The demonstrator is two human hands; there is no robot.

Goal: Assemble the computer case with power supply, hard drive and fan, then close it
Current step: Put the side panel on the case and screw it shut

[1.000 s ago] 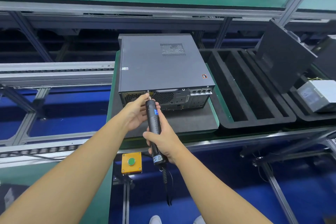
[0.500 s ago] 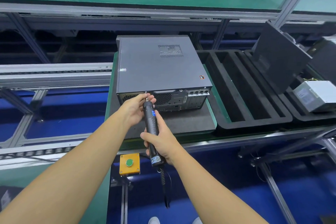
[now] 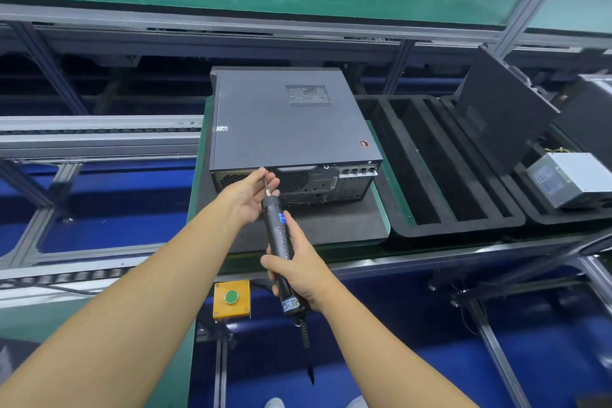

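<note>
The grey computer case (image 3: pixel 288 122) lies flat on a black foam pad (image 3: pixel 334 222), its side panel on and its rear ports facing me. My right hand (image 3: pixel 298 265) grips a black electric screwdriver (image 3: pixel 280 238) whose bit points up at the case's rear top edge. My left hand (image 3: pixel 251 192) is beside the bit, fingers fairly straight, with the fingertips against the bit and the rear edge of the case.
A black foam tray (image 3: pixel 440 162) with long slots lies right of the case. Further right, a dark panel (image 3: pixel 503 116) leans over a silver power supply (image 3: pixel 569 175). A yellow box with a green button (image 3: pixel 231 298) hangs below the bench edge. Conveyor rails (image 3: pixel 99 139) run left.
The screwdriver bit has stayed at the case's rear top edge. My left fingers have straightened out along the bit. The camera has shifted slightly.
</note>
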